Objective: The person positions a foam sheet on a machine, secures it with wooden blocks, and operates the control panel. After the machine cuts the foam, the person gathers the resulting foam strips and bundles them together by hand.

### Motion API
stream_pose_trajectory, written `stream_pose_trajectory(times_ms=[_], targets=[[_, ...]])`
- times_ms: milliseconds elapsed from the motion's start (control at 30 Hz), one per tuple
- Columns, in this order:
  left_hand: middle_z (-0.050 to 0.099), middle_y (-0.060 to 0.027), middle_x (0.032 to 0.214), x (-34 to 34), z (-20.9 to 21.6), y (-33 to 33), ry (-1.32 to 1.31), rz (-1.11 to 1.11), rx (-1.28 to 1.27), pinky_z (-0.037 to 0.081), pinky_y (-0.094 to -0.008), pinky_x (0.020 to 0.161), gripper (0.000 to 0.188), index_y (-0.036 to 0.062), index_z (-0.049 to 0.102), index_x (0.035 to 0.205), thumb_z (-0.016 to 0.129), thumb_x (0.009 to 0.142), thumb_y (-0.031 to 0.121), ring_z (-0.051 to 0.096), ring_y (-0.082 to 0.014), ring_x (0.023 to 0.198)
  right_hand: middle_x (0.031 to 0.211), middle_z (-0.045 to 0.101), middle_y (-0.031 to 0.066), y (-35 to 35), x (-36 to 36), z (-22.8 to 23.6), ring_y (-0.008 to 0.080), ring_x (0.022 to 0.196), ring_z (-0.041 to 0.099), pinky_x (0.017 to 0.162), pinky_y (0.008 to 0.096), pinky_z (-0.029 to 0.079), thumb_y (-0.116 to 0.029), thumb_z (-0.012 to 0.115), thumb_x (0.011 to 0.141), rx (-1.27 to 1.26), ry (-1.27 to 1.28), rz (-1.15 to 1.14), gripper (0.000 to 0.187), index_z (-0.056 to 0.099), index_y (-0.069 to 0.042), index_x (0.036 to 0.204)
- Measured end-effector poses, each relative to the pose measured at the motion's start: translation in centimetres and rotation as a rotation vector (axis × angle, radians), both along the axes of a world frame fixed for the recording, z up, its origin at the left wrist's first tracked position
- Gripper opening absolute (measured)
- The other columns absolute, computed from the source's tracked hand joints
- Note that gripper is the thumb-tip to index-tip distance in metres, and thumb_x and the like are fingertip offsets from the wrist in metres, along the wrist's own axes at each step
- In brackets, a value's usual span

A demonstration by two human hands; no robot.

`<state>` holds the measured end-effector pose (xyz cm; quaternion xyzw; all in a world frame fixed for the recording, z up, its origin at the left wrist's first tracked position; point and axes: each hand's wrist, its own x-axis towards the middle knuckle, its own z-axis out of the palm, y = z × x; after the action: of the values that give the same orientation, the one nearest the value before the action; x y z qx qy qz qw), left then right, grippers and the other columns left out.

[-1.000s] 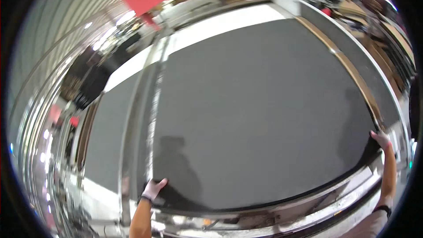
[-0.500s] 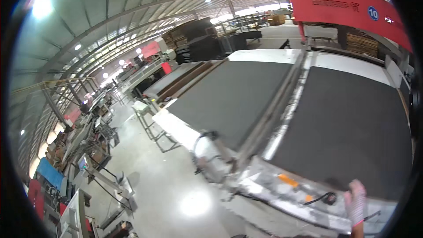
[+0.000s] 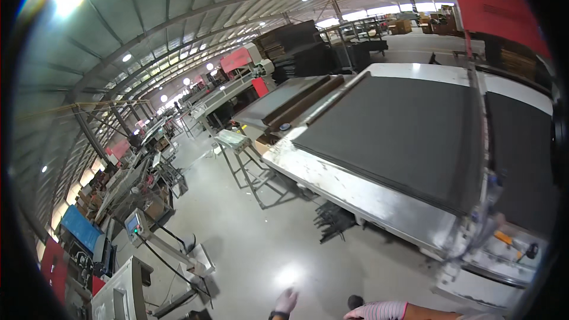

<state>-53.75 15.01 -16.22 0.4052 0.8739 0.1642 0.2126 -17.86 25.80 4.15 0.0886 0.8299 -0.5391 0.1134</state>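
Observation:
My left hand [image 3: 286,301], in a pale glove with a dark band at the wrist, hangs over the grey floor at the bottom of the view. Its fingers look loosely stretched and nothing shows in them. My right hand [image 3: 379,310] wears a pink-and-white striped glove, its bare forearm reaching in from the lower right. The bottom edge partly cuts off its fingers, so their pose is unclear. Beside it shows a dark rounded thing [image 3: 355,302], too small to name. Both hands are apart from the large machine bed [image 3: 397,136], which carries a flat dark grey sheet.
A second dark sheet [image 3: 524,154] lies beyond a metal rail at the right. A metal stand [image 3: 240,154] stands by the bed's left corner. Nearer left is a control panel on a post [image 3: 137,225]. Black strips [image 3: 335,220] lie under the bed's edge.
The view has swung left, so the machine beds sit farther right. My right hand has left the front edge of the right-hand bed and is low in view. My left hand has come into view.

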Motion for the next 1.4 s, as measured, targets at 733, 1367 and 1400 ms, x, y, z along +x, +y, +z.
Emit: stream_pose_trajectory(times_ms=[733,1367,1400], targets=[[0.04,-0.0221,0.14,-50.0,-1.5,18.7,-0.424,0.536,-0.194,0.031,-0.038,0.107,0.062,-0.0042,0.043,0.133,0.047,0.093,0.043,0.038,-0.0329,0.13,0.117,0.058,0.0195,58.5,-65.7,-7.4,0.0356,0.111,0.054,0.097,0.0433,0.041,-0.042,0.05,0.087,0.743,-0.087,-0.56,0.049,0.06,-0.002,0.113],[0.059,-0.0087,0.121,-71.8,14.5,82.8,-0.824,-0.36,0.292,0.039,-0.031,0.098,0.039,0.0019,0.051,0.127,0.059,0.092,0.016,0.052,-0.0185,0.114,0.079,0.059,0.0077,86.3,-64.1,-7.9,0.0239,0.084,0.056,0.08,0.0378,0.044,-0.013,0.05,0.077,1.504,-0.371,-1.638,0.012,0.062,-0.014,0.078],[0.062,-0.0156,0.113,-71.3,14.9,86.4,-0.72,-0.371,0.333,0.045,-0.0304,0.092,0.038,-0.0011,0.054,0.122,0.059,0.089,0.017,0.059,-0.021,0.105,0.079,0.059,0.0077,85.5,-59.9,-7.8,0.0239,0.084,0.056,0.08,0.0378,0.044,-0.013,0.05,0.077,1.511,-0.435,-1.658,0.012,0.062,-0.014,0.078]])
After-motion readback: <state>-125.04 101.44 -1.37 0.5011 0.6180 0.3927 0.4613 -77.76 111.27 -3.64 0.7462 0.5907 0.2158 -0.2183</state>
